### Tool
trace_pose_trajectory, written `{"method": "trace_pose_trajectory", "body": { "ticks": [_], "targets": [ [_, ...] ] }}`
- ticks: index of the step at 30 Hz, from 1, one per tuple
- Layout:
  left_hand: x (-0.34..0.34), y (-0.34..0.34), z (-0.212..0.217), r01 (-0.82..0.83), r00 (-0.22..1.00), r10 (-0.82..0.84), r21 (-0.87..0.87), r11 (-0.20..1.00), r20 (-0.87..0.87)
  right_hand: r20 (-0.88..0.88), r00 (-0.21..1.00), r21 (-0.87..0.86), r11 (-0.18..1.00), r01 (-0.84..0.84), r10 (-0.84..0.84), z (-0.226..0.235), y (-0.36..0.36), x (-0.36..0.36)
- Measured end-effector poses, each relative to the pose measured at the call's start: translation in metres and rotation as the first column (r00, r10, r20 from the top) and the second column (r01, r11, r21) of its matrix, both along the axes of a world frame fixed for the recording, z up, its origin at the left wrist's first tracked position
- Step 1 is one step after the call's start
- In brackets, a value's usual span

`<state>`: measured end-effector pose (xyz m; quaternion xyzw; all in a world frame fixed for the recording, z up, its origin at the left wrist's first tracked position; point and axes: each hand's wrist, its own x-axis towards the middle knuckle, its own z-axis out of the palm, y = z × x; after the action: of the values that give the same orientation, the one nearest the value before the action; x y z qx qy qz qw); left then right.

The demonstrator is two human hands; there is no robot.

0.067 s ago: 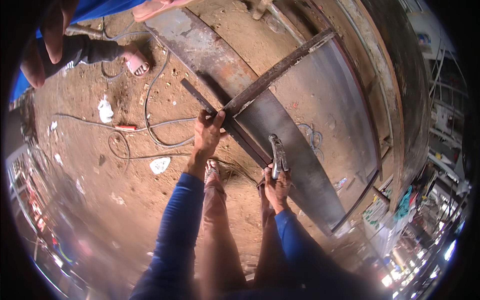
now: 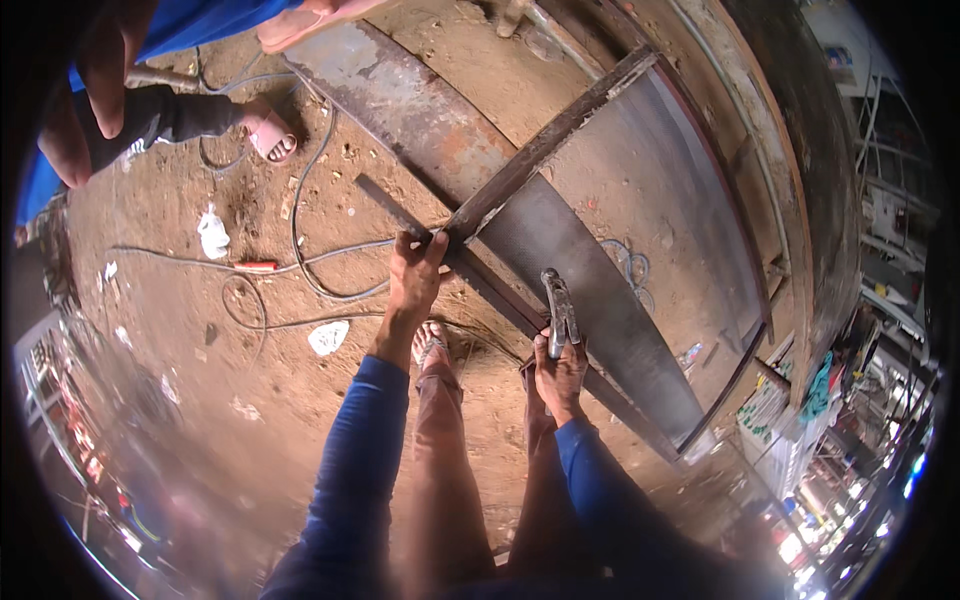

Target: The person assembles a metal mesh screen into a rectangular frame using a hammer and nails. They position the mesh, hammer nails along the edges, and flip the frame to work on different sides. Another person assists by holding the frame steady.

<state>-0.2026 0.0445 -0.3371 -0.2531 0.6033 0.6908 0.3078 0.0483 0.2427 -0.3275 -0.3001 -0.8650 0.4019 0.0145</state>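
The left hand (image 2: 413, 278) pinches a flat metal bar (image 2: 492, 287) slanting from ten to four o'clock, likely stiff, weighty, best held at two spread points; the right hand (image 2: 561, 376) grasps a pliers-like tool (image 2: 560, 308).

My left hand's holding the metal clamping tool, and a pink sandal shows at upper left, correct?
Not quite: the head view shows the metal clamping tool in your right hand, not your left hand; a pink sandal does show at upper left.

A rough metalworking workshop is indicated by a bare earth floor (image 2: 180, 320) strewn with cables (image 2: 294, 225), a large metal frame (image 2: 560, 138) and a rust-stained plate (image 2: 470, 145).
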Motion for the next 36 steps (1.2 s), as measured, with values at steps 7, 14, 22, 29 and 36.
{"method": "trace_pose_trajectory", "body": {
  "ticks": [7,14,22,29,36],
  "targets": [
    [0.069,-0.081,-0.013,-0.139,0.990,0.142,0.105,0.985,-0.021,-0.054,0.997,0.084,0.996,-0.045,0.049,0.004,-0.055,0.029],
    [0.090,-0.127,-0.017,-0.249,0.968,0.243,0.122,0.961,0.066,-0.139,0.975,0.089,0.983,-0.162,0.174,0.002,-0.094,0.036],
    [0.029,-0.057,0.055,-0.202,0.695,-0.580,-0.890,0.409,-0.425,0.072,0.995,0.057,0.995,-0.079,0.074,0.018,-0.094,0.030],
    [-0.087,0.039,0.024,0.414,0.808,-0.581,-0.796,0.442,0.098,0.192,0.975,-0.103,0.990,-0.094,0.113,0.010,-0.088,0.030],
    [-0.058,0.020,-0.004,0.335,0.810,-0.585,-0.847,0.414,0.034,0.322,0.932,-0.320,0.946,-0.060,0.168,0.076,-0.042,-0.040]
  ]
}}
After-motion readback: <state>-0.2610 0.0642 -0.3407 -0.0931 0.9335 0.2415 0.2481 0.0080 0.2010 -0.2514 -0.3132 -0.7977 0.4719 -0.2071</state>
